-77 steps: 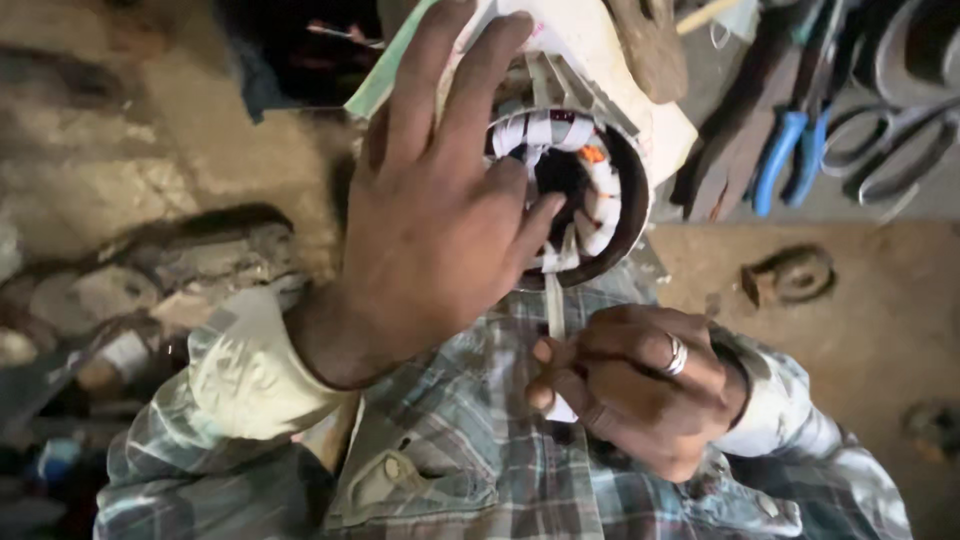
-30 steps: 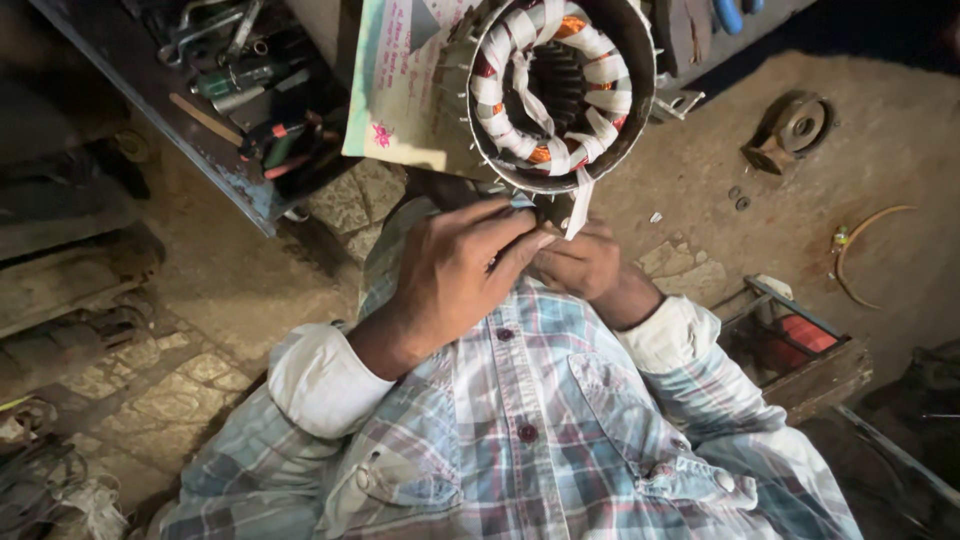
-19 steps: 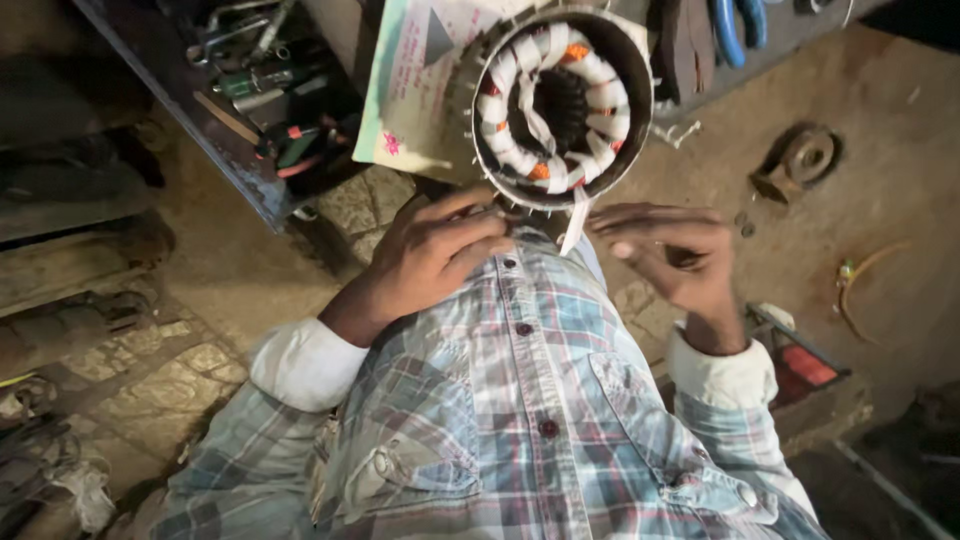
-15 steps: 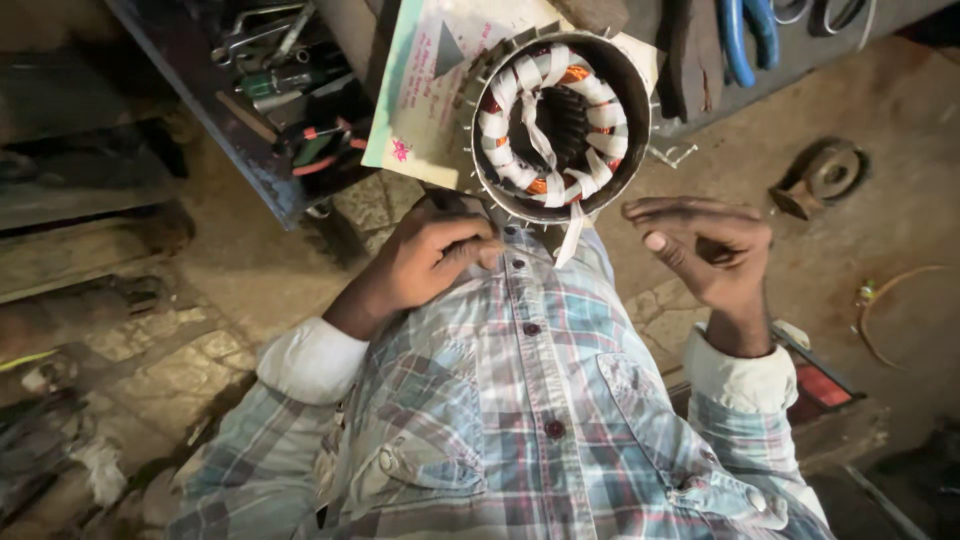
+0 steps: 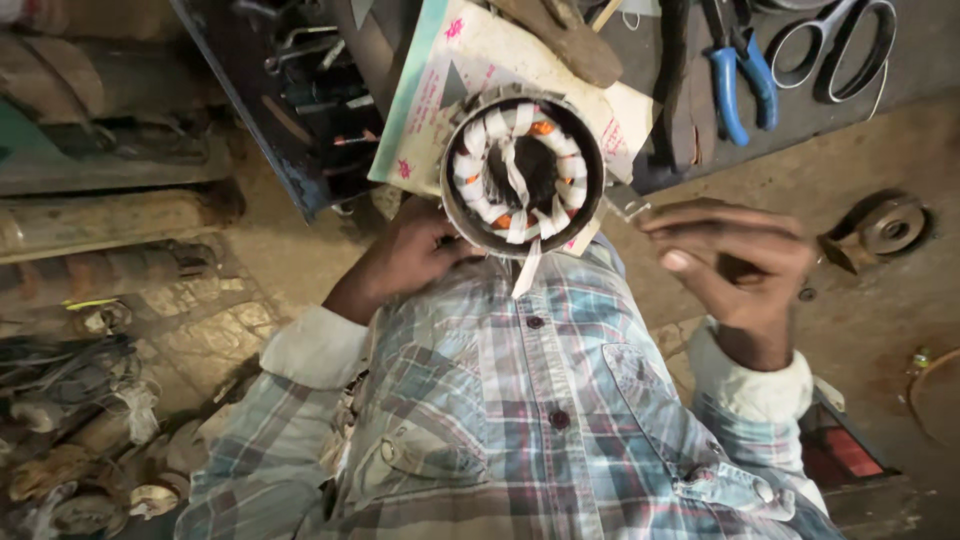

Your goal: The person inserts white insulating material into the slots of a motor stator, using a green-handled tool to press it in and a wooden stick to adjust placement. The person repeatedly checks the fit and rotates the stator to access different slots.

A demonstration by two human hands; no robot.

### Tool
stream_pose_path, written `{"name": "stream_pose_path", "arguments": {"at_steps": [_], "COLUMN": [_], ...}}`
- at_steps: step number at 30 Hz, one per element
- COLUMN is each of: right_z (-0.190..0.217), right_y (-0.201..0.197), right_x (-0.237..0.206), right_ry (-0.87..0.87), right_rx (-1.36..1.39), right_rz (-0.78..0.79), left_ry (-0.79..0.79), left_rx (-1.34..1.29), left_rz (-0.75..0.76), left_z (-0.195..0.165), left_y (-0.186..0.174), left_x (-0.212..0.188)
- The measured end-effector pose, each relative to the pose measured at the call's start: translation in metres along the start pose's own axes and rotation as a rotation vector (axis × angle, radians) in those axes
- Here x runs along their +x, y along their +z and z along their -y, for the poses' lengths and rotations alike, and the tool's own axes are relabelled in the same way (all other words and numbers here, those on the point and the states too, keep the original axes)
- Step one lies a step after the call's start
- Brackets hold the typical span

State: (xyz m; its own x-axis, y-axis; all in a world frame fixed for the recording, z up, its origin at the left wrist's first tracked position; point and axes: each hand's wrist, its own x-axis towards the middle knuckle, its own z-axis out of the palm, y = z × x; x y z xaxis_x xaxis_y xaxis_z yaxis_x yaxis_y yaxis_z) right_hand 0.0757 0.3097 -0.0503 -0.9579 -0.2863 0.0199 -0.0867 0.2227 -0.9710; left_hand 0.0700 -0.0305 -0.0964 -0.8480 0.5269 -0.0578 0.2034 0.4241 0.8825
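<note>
Upper centre, the round motor stator [image 5: 522, 170] faces the camera, bore ringed by white-taped coils; 1 strip hangs down. Left hand [image 5: 405, 258] grips its rim; right hand [image 5: 735, 262] hovers open, right.

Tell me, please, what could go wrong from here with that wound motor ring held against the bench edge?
Only the left hand steadies the motor ring; the right hand is lifted away, open, so the ring might tip off the paper sheet toward the lap. The white tape strip hangs loose below the ring and could snag on the shirt. The pliers and scissors lie close behind, easy to knock.
</note>
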Motion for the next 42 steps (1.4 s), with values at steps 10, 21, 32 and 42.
{"name": "stream_pose_path", "arguments": {"at_steps": [10, 21, 32, 42], "right_z": [0.036, 0.061, 0.062, 0.05], "right_y": [-0.017, 0.016, 0.003, 0.006], "right_x": [0.05, 0.114, 0.116, 0.106], "right_ry": [-0.22, -0.051, -0.093, -0.192], "right_rx": [0.008, -0.278, -0.362, -0.229], "right_rz": [-0.087, 0.333, 0.444, 0.437], "left_ry": [0.31, -0.163, 0.38, 0.419], "left_rx": [0.14, 0.163, 0.219, 0.278], "left_rz": [0.027, 0.331, -0.101, -0.027], "left_z": [0.022, -0.079, -0.066, -0.051], "left_y": [-0.028, -0.127, -0.04, -0.031], "left_x": [0.007, 0.016, 0.03, 0.01]}}
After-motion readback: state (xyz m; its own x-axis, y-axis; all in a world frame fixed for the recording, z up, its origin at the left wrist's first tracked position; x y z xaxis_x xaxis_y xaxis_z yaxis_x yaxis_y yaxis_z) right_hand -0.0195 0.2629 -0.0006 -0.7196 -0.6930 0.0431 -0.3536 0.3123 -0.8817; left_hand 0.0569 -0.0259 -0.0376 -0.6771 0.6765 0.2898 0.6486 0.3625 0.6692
